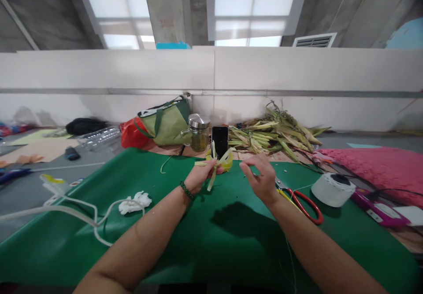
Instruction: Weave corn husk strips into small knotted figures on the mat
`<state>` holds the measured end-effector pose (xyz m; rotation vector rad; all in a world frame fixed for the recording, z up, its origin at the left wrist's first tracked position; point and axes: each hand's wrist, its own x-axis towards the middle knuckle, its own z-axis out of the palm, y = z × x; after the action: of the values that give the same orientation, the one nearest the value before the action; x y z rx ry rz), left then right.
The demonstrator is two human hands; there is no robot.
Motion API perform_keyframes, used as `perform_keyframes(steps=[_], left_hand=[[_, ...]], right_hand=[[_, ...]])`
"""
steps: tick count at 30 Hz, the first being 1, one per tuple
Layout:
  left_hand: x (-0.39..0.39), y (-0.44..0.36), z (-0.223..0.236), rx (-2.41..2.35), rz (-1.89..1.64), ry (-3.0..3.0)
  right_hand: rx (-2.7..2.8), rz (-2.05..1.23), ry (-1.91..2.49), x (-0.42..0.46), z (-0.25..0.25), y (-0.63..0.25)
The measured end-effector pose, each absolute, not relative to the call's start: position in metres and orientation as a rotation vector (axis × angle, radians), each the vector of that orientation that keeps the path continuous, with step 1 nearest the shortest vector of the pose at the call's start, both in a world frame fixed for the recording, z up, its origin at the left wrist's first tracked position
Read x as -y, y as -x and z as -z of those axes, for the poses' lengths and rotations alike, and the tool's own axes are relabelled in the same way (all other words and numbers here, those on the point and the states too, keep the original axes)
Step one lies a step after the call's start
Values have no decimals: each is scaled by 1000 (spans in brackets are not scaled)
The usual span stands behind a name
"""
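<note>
Husk strips [226, 155] sit partly hidden in the left hand [201, 175].

A white partition [99, 69] spans the room, a grey rail [148, 91] running along its face. Above the partition, daylight glows through two paned windows [112, 3] [251, 3] flanking a pale pillar [165, 8], with rough grey walls [350, 8] beyond it.

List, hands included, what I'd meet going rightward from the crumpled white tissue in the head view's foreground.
Crumpled white tissue, left hand holding pale leaf strips, right hand, red-handled scissors, white spool, purple device.
</note>
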<state>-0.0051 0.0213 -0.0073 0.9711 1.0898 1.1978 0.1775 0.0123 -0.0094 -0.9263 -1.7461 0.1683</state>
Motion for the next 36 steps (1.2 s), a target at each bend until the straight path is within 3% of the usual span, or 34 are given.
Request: perform_keyframes(steps=[4,15,36], left_hand=[[-19,-4,12,-936,-1276,-918],[-11,-5,7,-950,-1277,-1036],[-14,-2,5,-910,-1338,-807]], right_hand=[[2072,-444,1050,-3,21,-155],[1931,-921,942,-13,35,-140],[2136,-727,939,-2,33,-140]])
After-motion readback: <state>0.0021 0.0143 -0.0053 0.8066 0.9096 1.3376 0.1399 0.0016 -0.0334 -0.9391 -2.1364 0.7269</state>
